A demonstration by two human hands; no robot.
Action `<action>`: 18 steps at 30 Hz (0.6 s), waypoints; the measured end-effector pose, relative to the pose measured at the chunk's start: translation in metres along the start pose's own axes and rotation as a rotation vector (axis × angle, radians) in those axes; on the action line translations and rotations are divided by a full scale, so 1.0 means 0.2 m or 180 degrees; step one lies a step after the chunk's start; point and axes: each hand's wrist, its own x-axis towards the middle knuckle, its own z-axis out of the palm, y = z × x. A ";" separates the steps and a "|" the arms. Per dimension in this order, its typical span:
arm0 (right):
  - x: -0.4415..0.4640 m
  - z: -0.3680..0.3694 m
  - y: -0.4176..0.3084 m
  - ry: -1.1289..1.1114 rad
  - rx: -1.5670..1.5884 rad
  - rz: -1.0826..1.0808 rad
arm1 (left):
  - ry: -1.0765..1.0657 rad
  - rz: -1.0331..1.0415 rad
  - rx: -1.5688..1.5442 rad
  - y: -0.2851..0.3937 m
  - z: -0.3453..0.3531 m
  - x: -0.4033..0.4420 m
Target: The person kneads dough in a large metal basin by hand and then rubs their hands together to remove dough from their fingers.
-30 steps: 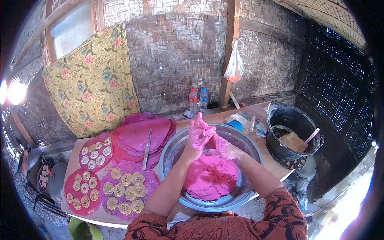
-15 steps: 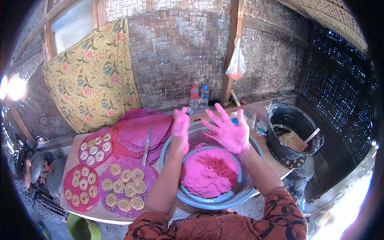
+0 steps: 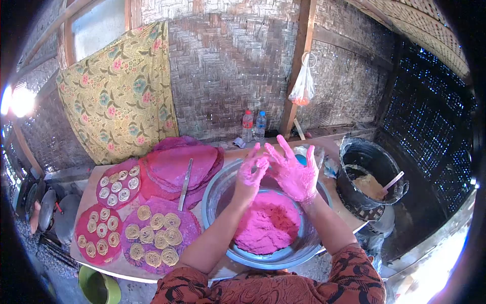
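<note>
Both hands are coated in pink dough above a grey-blue basin (image 3: 216,200). My left hand (image 3: 249,175) has bent fingers, with gaps between them, and its tips come close to my right hand's thumb side; whether they touch I cannot tell. My right hand (image 3: 297,177) is spread, its fingers apart and pointing up. Neither hand shows an object in it. Below them in the basin lies a mass of bright pink dough (image 3: 260,235), with a darker red patch (image 3: 284,219) on its right side.
Left of the basin, round mats (image 3: 190,223) carry coiled yellowish strands. A metal ruler-like strip (image 3: 186,185) lies by stacked pink mats (image 3: 174,164). To the right stands a black bucket (image 3: 349,177) holding pale dough and a spatula (image 3: 394,182). Two bottles (image 3: 247,126) stand by the wall.
My left hand has moved right toward my right hand, and its fingers have bent. My right hand stays spread, slightly lower. The view has shifted a little.
</note>
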 end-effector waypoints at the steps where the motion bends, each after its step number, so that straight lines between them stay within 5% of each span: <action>1: 0.00 0.01 0.01 -0.0092 0.0065 0.0068 | -0.0045 0.0164 0.0105 -0.01 0.01 0.00; 5: 0.00 0.03 0.03 -0.0004 0.0177 0.0090 | 0.0169 -0.0297 -0.0268 -0.01 0.02 -0.01; 10: -0.01 0.04 0.05 0.0116 0.0324 0.0108 | -0.0500 0.0740 0.1537 -0.12 0.01 -0.01; 12: -0.01 0.06 0.07 0.0155 0.0401 0.0123 | -0.0424 0.1698 0.2882 -0.06 0.00 -0.01; 15: -0.01 0.06 0.08 0.0207 0.0442 0.0192 | -0.0201 0.2159 0.3923 -0.03 0.01 -0.02; 18: -0.01 0.06 0.09 0.0130 0.0551 0.0292 | -0.0527 0.0398 0.1370 -0.09 0.00 -0.02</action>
